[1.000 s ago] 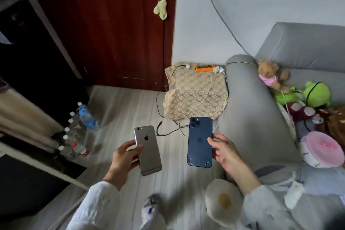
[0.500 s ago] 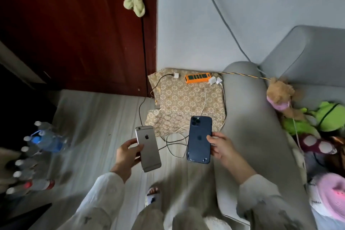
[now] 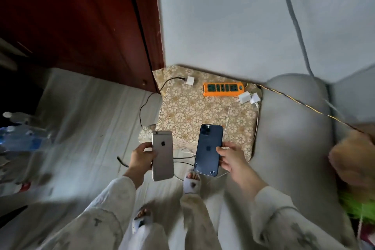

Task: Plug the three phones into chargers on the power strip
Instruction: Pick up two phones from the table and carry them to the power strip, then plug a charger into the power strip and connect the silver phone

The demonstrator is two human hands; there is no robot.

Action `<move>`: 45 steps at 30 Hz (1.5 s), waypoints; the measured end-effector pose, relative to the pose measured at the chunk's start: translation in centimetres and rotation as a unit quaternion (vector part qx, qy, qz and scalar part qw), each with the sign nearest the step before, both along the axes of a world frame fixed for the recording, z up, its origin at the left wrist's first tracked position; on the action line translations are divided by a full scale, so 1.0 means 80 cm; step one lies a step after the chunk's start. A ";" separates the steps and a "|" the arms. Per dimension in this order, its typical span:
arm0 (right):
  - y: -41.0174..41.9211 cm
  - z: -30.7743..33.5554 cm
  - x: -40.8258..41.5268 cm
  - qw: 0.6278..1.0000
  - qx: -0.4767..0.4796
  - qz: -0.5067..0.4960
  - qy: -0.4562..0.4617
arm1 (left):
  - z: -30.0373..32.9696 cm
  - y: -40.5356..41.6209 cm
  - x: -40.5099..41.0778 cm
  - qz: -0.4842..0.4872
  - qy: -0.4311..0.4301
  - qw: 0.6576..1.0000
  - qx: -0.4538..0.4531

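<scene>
My left hand (image 3: 140, 158) grips a silver-grey phone (image 3: 163, 155) by its left edge, back side up. My right hand (image 3: 230, 157) holds a dark blue phone (image 3: 208, 150) by its right edge, also back up. Ahead, an orange power strip (image 3: 223, 88) lies on a patterned cloth pad (image 3: 192, 111) by the wall. One white charger (image 3: 190, 80) with a black cable lies left of the strip. Two white chargers (image 3: 248, 98) with white cables lie at its right end. A third phone is not in sight.
A grey sofa arm (image 3: 292, 128) rises right of the pad, with plush toys (image 3: 353, 158) beyond it. A dark red door (image 3: 81, 26) stands at the left. Water bottles (image 3: 22, 134) lie on the floor far left. Loose cables (image 3: 182, 160) trail under the phones.
I have walked closer to the pad and power strip, which now appear larger and nearer. Both hands still hold their phones in much the same way.
</scene>
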State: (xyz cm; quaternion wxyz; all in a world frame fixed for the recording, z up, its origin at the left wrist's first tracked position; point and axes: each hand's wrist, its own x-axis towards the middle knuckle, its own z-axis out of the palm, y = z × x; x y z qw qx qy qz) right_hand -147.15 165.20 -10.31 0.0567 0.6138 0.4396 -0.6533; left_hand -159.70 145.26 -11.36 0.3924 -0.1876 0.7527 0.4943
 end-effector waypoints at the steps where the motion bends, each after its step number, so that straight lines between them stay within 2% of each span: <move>1: 0.012 -0.015 -0.008 1.000 0.000 0.009 -0.009 | -0.015 0.015 -0.005 -0.001 -0.001 1.000 -0.008; 11: 0.089 -0.153 -0.074 0.996 0.010 0.084 -0.036 | -0.149 0.122 -0.069 -0.093 0.042 0.994 -0.050; 17: 0.106 -0.200 -0.112 0.996 -0.016 0.083 -0.018 | -0.195 0.156 -0.105 -0.092 0.032 0.994 -0.044; 19: 0.107 -0.209 -0.119 0.996 0.005 0.086 -0.027 | -0.202 0.161 -0.114 -0.114 0.059 0.989 -0.074; 21: 0.108 -0.213 -0.124 0.992 0.049 0.113 -0.038 | -0.206 0.164 -0.122 -0.161 0.114 0.972 -0.128; 25: 0.111 -0.204 -0.129 0.960 0.137 0.238 -0.050 | -0.209 0.160 -0.130 -0.293 0.204 0.909 -0.213; 29: 0.127 -0.193 -0.147 0.901 0.230 0.368 -0.035 | -0.206 0.165 -0.120 -0.406 0.215 0.854 -0.244; 32: 0.143 -0.191 -0.187 0.841 0.332 0.426 -0.032 | -0.213 0.172 -0.112 -0.485 0.185 0.812 -0.268; 35: 0.154 -0.198 -0.238 0.770 0.424 0.476 0.004 | -0.224 0.173 -0.105 -0.514 0.178 0.785 -0.297; 37: 0.159 -0.205 -0.274 0.702 0.484 0.522 0.019 | -0.228 0.175 -0.103 -0.511 0.174 0.784 -0.305; 40: 0.162 -0.216 -0.325 0.610 0.511 0.606 0.006 | -0.232 0.178 -0.101 -0.498 0.173 0.792 -0.308; 45: 0.162 -0.220 -0.364 0.499 0.536 0.678 -0.060 | -0.239 0.177 -0.099 -0.495 0.182 0.787 -0.318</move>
